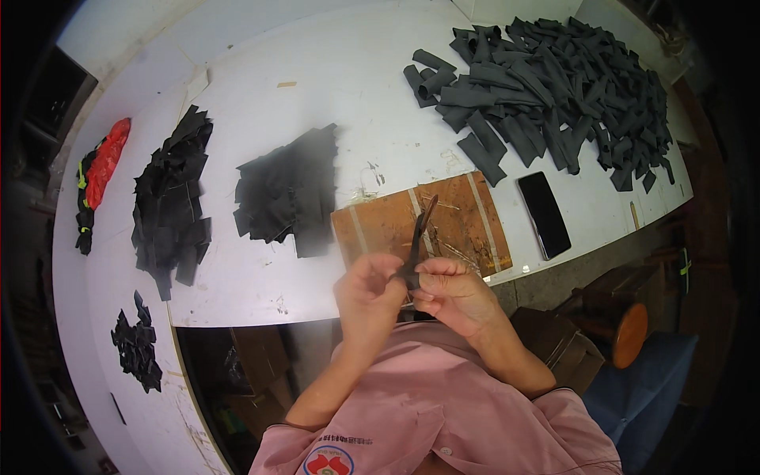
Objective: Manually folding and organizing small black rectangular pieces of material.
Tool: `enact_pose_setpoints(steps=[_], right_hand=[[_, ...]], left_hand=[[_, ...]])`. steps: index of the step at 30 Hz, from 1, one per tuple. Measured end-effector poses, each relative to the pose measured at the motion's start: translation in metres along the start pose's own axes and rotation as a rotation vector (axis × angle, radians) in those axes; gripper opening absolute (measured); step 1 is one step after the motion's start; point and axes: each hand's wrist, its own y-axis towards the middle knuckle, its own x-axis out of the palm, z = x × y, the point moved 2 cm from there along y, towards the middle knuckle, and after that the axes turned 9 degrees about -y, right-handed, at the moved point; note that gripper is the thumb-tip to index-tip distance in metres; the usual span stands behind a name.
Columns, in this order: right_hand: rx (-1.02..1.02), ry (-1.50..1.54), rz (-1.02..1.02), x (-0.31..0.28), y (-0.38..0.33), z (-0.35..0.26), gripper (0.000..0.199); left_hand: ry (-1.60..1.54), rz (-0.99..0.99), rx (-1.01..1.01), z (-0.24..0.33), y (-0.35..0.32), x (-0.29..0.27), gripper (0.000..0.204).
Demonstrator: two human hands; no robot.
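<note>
My left hand (369, 294) and my right hand (454, 294) meet near the table's front edge, fingers pinched. Between them is a small black fabric piece (411, 269), partly covered by the fingers. A narrow dark length rises from it over a brown wooden board (376, 224). At its upper end lies a thin brownish, pointed thing (430, 210); its kind is unclear, and I cannot tell whether it joins the fabric. Left of the board lies a stack of flat black fabric pieces (289, 190).
On the white table (356, 87) a large heap of dark grey fabric tubes (546, 95) fills the far right. A black phone (544, 215) lies right of the board. More black pieces (174, 198) and a red plastic bundle (107, 166) are left. An orange stool (630, 336) stands below right.
</note>
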Motion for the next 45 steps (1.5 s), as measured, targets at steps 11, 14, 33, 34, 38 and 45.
enact_pose_setpoints(steps=[11, 14, 33, 34, 38, 45], right_hand=[[-0.126, -0.164, 0.018, -0.009, 0.007, -0.007, 0.012], [-0.369, -0.260, -0.033, 0.001, 0.006, -0.010, 0.010], [-0.715, -1.010, -0.050, 0.071, -0.023, -0.103, 0.010], [-0.629, -0.872, -0.129, 0.081, -0.021, -0.105, 0.015], [-0.561, -0.982, -0.118, 0.074, -0.004, -0.112, 0.018], [-0.209, -0.625, -0.117, 0.004, 0.033, -0.072, 0.019]], left_hand=[[-0.582, -0.131, -0.273, 0.000, 0.007, -0.001, 0.014], [-1.009, -0.577, -0.528, 0.019, 0.003, 0.014, 0.024], [-1.181, -0.702, -0.407, 0.080, 0.021, 0.039, 0.015], [-1.397, -0.731, -0.496, 0.084, 0.019, 0.042, 0.023], [-1.458, -0.772, -0.515, 0.068, 0.041, 0.034, 0.035], [-1.405, -0.276, -0.763, 0.005, 0.057, 0.012, 0.032]])
